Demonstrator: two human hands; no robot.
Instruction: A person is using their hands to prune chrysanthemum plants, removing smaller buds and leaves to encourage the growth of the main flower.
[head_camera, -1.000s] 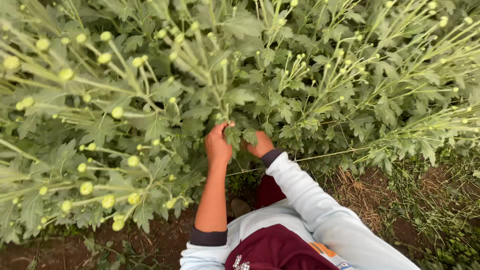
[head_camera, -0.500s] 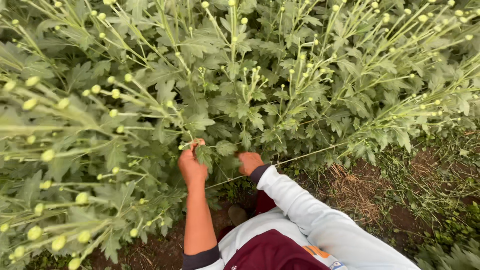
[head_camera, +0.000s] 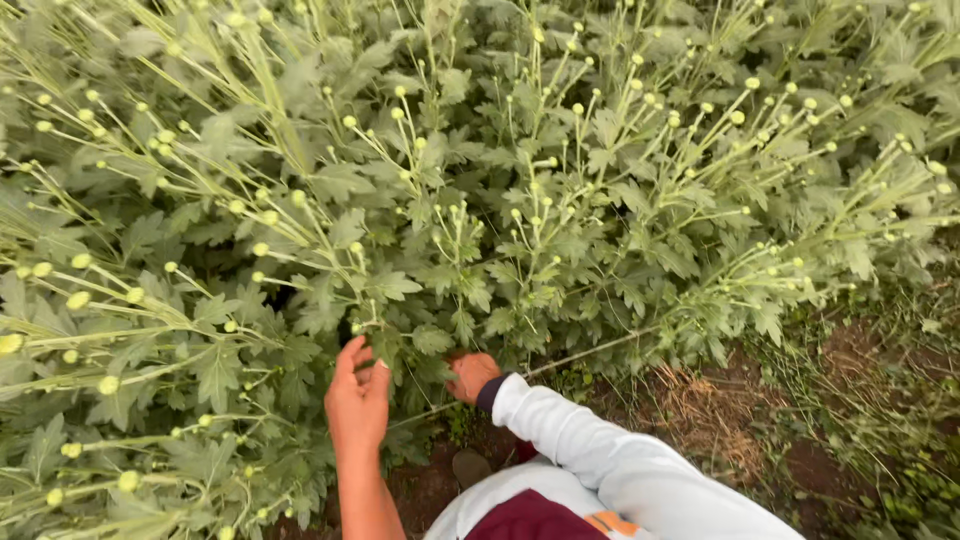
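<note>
Head view: your left hand (head_camera: 357, 395) is up at the low edge of the flower plants (head_camera: 480, 200), fingers (head_camera: 347, 355) loosely curled and pinching toward a leafy stem (head_camera: 385, 340); it looks like a light hold on a leaf, but the contact is half hidden, so you cannot call it a firm grip. The wrist is raised, the forearm bare and coming straight up from the bottom of the frame. Your right hand (head_camera: 470, 375) reaches deeper under the leaves, just beside the same stem, fingers buried in foliage, so whether it is closed or not cannot be told. Its white sleeve (head_camera: 600, 460) angles in from the right. Both hands meet low on the plant, likely because that is where the stem base sits. Bare soil (head_camera: 800, 440) lies to the right, and a thin string (head_camera: 600, 347) runs along the row edge.
</note>
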